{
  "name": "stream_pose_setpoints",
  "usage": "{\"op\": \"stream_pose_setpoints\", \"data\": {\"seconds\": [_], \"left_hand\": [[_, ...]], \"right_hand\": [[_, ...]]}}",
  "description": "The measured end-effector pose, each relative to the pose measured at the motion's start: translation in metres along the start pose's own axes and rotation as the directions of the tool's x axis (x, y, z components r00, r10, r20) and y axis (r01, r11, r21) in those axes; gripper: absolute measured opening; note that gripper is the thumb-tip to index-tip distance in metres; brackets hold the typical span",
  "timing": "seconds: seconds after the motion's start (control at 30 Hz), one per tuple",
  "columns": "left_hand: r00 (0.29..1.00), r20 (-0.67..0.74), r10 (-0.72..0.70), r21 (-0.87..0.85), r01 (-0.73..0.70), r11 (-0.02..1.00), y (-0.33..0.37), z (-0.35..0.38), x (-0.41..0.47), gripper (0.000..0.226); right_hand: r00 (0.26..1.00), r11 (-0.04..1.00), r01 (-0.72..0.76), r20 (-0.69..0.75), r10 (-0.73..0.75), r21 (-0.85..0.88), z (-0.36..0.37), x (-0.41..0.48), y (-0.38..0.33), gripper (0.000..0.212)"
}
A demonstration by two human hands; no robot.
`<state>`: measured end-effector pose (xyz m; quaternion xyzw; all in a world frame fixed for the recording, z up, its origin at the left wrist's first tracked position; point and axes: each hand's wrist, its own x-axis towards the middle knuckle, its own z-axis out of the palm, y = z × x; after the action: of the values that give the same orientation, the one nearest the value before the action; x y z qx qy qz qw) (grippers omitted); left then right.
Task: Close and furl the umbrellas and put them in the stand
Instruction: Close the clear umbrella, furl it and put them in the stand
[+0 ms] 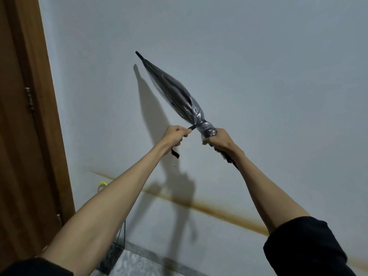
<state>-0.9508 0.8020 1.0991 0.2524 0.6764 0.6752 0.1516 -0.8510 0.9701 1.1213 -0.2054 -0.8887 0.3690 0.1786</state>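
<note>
A closed transparent umbrella, its clear canopy gathered around dark ribs, is held up in front of a pale wall, its black tip pointing up and to the left. The right hand grips the umbrella at the bunched lower end of the canopy, fingers curled tight around it, the black handle running down beneath the wrist. The left hand pinches the black tie strap, fingers closed on it, pulling it taut from the canopy's neck; the strap's loose end hangs below the fist. Both forearms are bare, with dark sleeves pushed up. A brown wooden door stands at left; a brownish streak crosses the wall.
</note>
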Motion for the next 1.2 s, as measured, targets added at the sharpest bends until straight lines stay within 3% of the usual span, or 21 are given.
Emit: {"op": "stream_pose_setpoints", "data": {"seconds": [0.13,0.23,0.33,0.43,0.53,0.63,0.7,0.73,0.83,0.93,1.03,1.07,1.13,1.2], "left_hand": [[0.992,0.097,-0.078,-0.291,0.103,0.951,0.007,0.003,-0.003,0.045],[0.990,0.138,-0.029,-0.241,0.062,0.969,0.014,0.002,-0.006,0.043],[0.977,0.212,-0.009,-0.220,0.056,0.974,0.019,-0.002,-0.008,0.028],[0.976,0.215,-0.009,-0.220,0.058,0.974,0.019,-0.001,-0.006,0.025],[0.993,0.118,-0.020,-0.252,0.049,0.967,0.016,0.004,-0.004,0.023],[0.997,0.068,-0.029,-0.265,0.046,0.963,0.013,0.007,-0.001,0.027],[0.997,0.072,-0.025,-0.263,0.043,0.964,0.013,0.009,-0.001,0.027],[0.997,0.072,-0.019,-0.260,0.037,0.965,0.014,0.010,-0.001,0.026],[0.998,0.065,-0.008,-0.244,0.023,0.969,0.014,0.014,0.001,0.025],[0.999,0.048,-0.001,-0.162,0.009,0.987,0.014,0.012,0.003,0.034],[0.999,0.010,-0.048,-0.136,0.049,0.989,0.010,0.008,0.008,0.034],[0.998,0.011,-0.061,-0.160,0.062,0.985,0.008,0.008,0.009,0.033],[0.997,-0.005,-0.080,-0.178,0.078,0.981,0.006,0.009,0.010,0.033],[0.992,-0.057,-0.113,-0.183,0.101,0.978,0.005,0.009,0.015,0.034]], "right_hand": [[0.927,0.968,-0.131,0.374,0.043,0.213,-0.006,-0.009,-0.019,0.009],[0.798,0.917,-0.218,0.602,-0.029,0.333,-0.009,-0.010,-0.021,0.019],[0.729,0.888,-0.283,0.683,-0.047,0.364,-0.012,-0.012,-0.020,0.018],[0.710,0.910,-0.286,0.704,-0.010,0.301,-0.017,-0.016,-0.021,0.011],[0.736,0.964,-0.196,0.677,0.022,0.182,-0.022,-0.015,-0.025,0.049],[0.770,0.962,-0.158,0.638,-0.020,0.221,-0.037,-0.007,-0.030,0.057],[0.822,0.943,-0.217,0.568,0.038,0.251,-0.044,-0.001,-0.036,0.080],[0.840,0.949,-0.214,0.539,0.059,0.230,-0.043,-0.002,-0.043,0.081],[0.835,0.985,-0.162,0.540,0.105,0.059,-0.025,-0.007,-0.050,0.054],[0.780,0.982,-0.187,0.613,0.126,0.036,-0.013,-0.011,-0.047,0.016],[0.856,0.992,-0.113,0.501,0.126,-0.057,-0.005,-0.008,-0.044,0.015],[0.877,0.990,-0.110,0.461,0.136,-0.083,-0.003,-0.007,-0.044,0.030],[0.915,0.985,-0.088,0.380,0.138,-0.146,0.002,-0.004,-0.041,0.099],[0.979,0.964,0.024,0.200,0.030,-0.265,0.011,-0.008,-0.036,0.127]]}}
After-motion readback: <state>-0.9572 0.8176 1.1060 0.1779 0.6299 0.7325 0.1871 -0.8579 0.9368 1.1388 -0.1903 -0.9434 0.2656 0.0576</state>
